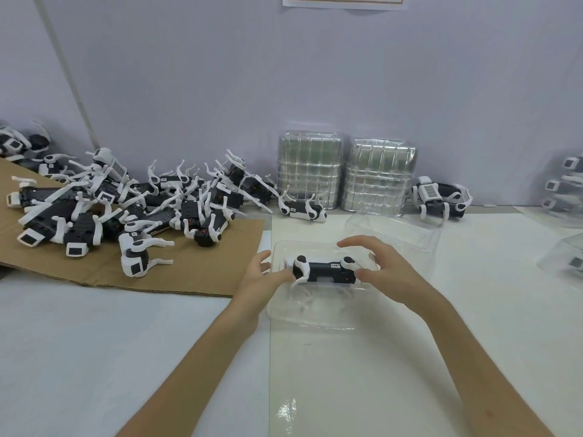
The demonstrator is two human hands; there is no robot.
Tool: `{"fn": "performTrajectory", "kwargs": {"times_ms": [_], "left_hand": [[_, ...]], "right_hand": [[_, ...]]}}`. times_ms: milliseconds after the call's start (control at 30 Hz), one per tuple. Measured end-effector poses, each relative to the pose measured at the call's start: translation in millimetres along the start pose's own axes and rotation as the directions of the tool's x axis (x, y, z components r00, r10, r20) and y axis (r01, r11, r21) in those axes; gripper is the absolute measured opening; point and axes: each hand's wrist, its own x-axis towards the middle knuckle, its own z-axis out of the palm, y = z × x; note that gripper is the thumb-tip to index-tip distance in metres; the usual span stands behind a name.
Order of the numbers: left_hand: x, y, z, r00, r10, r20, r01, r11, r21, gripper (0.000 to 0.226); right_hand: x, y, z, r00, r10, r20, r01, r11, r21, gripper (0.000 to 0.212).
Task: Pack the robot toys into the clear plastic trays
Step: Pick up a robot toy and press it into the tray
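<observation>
We see a tiny white sticker on top of the robot toy. It has dark writing, but it is too small for us to read. Other toys have stickers with dark grid marks that we cannot read either. A sheet of paper on the wall shows only its bottom edge.

The robot toy is black and white. It lies on its side inside the clear tray on the white surface, right between the 2 hands. Our left hand has its fingers spread wide, and its thumb touches the toy's left end. Our right hand is spread wide too, its thumb touching the toy's right end, its fingers stretched out above the toy.

A big pile of toys lies on brown cardboard to the left. 2 stacks of trays stand at the wall, well apart from the hands. 1 toy stands just beside them.
</observation>
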Motion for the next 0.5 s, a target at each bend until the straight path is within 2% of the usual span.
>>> {"fn": "performTrajectory", "kwargs": {"times_ms": [167,233,300,333,400,433,467,500], "left_hand": [[-4,-2,4,0.995,0.068,-0.071,-0.067,0.998,0.009,0.067],[-7,-2,7,0.967,0.214,-0.141,-0.202,0.975,0.095,0.061],[-11,-1,8,0.875,0.448,-0.185,-0.394,0.88,0.266,0.05],[-12,-1,8,0.814,0.554,-0.176,-0.472,0.807,0.355,0.043],[-14,-1,9,0.729,0.674,-0.121,-0.554,0.685,0.474,0.031],[-14,-1,10,0.714,0.694,-0.095,-0.567,0.653,0.502,0.027],[-15,-2,11,0.714,0.697,-0.071,-0.572,0.638,0.515,0.023],[-15,-4,13,0.722,0.69,-0.048,-0.571,0.634,0.521,0.021]], "right_hand": [[-1,1,2,0.998,-0.022,-0.066,0.018,0.998,-0.053,0.034],[0,1,5,0.988,-0.057,-0.142,0.043,0.995,-0.094,0.023],[2,1,8,0.95,-0.098,-0.298,0.06,0.989,-0.134,0.015],[3,1,8,0.908,-0.109,-0.403,0.052,0.987,-0.15,0.014],[4,1,5,0.796,-0.052,-0.603,-0.056,0.986,-0.16,0.016],[4,1,1,0.748,0.021,-0.663,-0.172,0.972,-0.163,0.016],[4,4,-4,0.721,0.105,-0.685,-0.313,0.931,-0.187,0.016],[3,7,-9,0.723,0.187,-0.665,-0.441,0.866,-0.236,0.016]]}}
